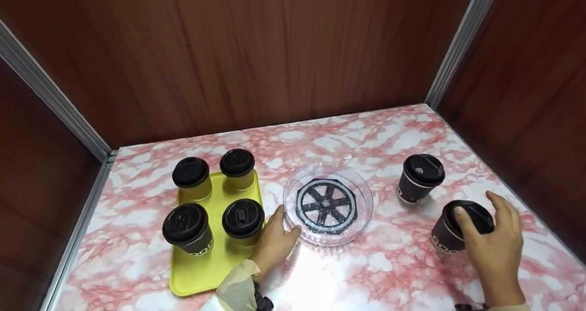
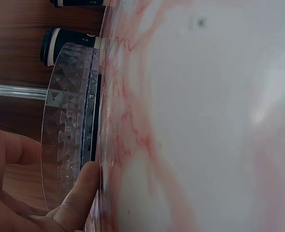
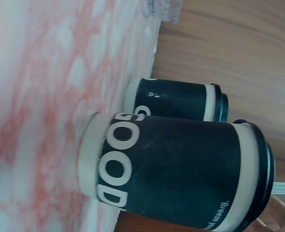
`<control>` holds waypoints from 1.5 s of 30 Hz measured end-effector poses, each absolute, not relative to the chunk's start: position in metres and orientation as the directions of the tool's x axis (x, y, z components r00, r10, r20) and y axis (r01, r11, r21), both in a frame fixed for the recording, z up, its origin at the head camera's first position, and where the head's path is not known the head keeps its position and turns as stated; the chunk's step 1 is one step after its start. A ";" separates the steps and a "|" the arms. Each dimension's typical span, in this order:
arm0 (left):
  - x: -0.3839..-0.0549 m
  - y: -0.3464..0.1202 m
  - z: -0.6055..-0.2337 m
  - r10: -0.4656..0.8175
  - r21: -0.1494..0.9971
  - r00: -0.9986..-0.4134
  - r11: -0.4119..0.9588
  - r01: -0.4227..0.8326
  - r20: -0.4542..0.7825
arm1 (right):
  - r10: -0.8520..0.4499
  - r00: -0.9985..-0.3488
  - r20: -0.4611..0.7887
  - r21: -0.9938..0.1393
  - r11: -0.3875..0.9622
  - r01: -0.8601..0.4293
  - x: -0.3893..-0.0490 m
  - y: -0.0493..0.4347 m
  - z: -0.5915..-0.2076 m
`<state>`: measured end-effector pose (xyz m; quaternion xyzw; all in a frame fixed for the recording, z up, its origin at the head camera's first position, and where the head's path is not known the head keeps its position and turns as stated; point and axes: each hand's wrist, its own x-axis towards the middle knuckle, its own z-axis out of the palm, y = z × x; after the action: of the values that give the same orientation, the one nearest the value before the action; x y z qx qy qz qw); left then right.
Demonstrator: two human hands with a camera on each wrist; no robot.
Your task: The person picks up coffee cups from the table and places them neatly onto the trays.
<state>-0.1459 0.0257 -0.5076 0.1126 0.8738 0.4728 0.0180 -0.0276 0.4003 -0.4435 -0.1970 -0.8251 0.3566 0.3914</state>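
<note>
A clear plastic dish point(image 1: 366, 212) with a faceted wall and a black spoked pattern in its base sits mid-table. My left hand point(image 1: 277, 242) is at its left side, fingertips right at the dish wall point(image 2: 65, 116). On the right, my right hand point(image 1: 496, 240) is spread around the lid of a dark paper cup point(image 1: 446, 235), thumb over the lid in the head view. That cup point(image 3: 181, 169) stands upright, with "GOOD" printed near its base; only part of the fingers point(image 3: 277, 212) shows behind its lid. Another dark cup point(image 1: 414, 185) with a black lid stands just behind it.
Left of my left hand lies a yellow tray point(image 1: 197, 274) bearing several lidded cups, including a dark one point(image 1: 197, 244) at its front left. Brown wood-look panels point(image 1: 274, 54) enclose the pink marbled table point(image 1: 375, 274) at the back and sides.
</note>
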 end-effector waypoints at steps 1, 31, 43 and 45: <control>-0.146 0.025 -0.507 0.210 0.831 -0.975 0.530 0.171 0.066 | 0.614 -0.633 0.471 -0.755 0.652 0.070 -0.028 0.401 -0.444; -0.145 0.028 -0.504 0.212 0.831 -0.976 0.535 0.153 0.044 | 0.770 -0.634 -0.073 -0.898 0.225 0.377 -0.033 0.415 -0.467; -0.146 0.026 -0.505 0.208 0.819 -0.977 0.551 0.162 0.053 | 0.787 -0.616 -0.021 -0.901 0.253 0.353 -0.035 0.419 -0.467; -0.145 0.025 -0.505 0.208 0.821 -0.977 0.547 0.162 0.055 | 0.784 -0.620 -0.005 -0.907 0.258 0.333 -0.038 0.417 -0.465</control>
<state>-0.1450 0.0250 -0.5051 0.1052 0.8793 0.4639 0.0244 -0.0380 0.4174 -0.4650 -0.3685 -0.7581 0.4852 0.2325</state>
